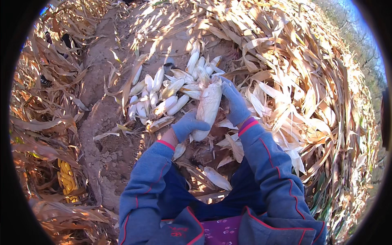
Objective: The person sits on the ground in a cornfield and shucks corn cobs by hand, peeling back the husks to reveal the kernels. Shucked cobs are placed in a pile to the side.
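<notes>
A large pale ear of corn [210, 102], still wrapped in its husk with reddish silk along one side, slants in front of me. My left hand [191, 125], in a blue-grey knit glove, grips its lower part with the thumb across the front. At the upper end, the gloved fingers of my right hand [235, 101] hold the ear from the right side; some fingertips are hidden behind it. Just beyond lies a pile of ears in whitish husks [165, 92] on the bare soil. Loose husk leaves [217, 177] lie between my knees.
Dry corn stalks and leaves [309, 101] are heaped high along the right. More dry stalks [46, 128] spread on the left, past a strip of soil [101, 147]. Several yellow husked ears [66, 177] sit at lower left. Detached husks [260, 98] lie beside my right hand.
</notes>
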The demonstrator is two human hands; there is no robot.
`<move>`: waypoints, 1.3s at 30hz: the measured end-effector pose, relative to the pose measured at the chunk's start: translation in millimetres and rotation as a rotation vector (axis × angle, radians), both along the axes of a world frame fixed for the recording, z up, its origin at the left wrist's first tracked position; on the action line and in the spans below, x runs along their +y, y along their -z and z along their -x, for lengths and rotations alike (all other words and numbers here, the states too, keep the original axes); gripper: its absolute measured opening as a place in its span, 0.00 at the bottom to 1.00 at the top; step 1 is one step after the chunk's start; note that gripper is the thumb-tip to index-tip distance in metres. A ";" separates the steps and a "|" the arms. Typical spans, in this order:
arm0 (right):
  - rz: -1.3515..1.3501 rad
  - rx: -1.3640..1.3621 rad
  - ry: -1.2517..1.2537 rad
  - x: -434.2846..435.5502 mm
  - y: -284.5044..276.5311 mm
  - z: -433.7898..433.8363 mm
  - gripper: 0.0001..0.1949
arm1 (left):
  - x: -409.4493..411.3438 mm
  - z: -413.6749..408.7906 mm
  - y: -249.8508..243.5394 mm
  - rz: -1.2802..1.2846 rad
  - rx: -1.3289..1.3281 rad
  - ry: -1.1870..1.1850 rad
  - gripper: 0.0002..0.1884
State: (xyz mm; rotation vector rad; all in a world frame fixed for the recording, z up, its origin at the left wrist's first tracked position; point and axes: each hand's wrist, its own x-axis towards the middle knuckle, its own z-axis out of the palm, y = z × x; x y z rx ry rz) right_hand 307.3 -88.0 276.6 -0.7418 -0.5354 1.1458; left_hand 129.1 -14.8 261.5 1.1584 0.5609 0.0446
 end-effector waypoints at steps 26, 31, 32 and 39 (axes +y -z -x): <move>0.343 -0.528 0.624 40.4 40.7 -8.9 0.12 | -33.6 -18.2 18.0 0.241 0.029 -0.220 0.23; 0.345 -0.685 0.698 41.6 36.1 -1.2 0.12 | -35.1 -23.0 16.0 0.213 0.084 -0.338 0.22; 0.328 -0.671 0.684 39.6 32.8 -0.2 0.12 | -34.8 -23.5 14.1 0.160 0.077 -0.355 0.22; 0.238 -0.483 0.328 29.7 28.7 0.2 0.11 | -16.5 -21.3 22.7 0.210 -0.042 -0.461 0.22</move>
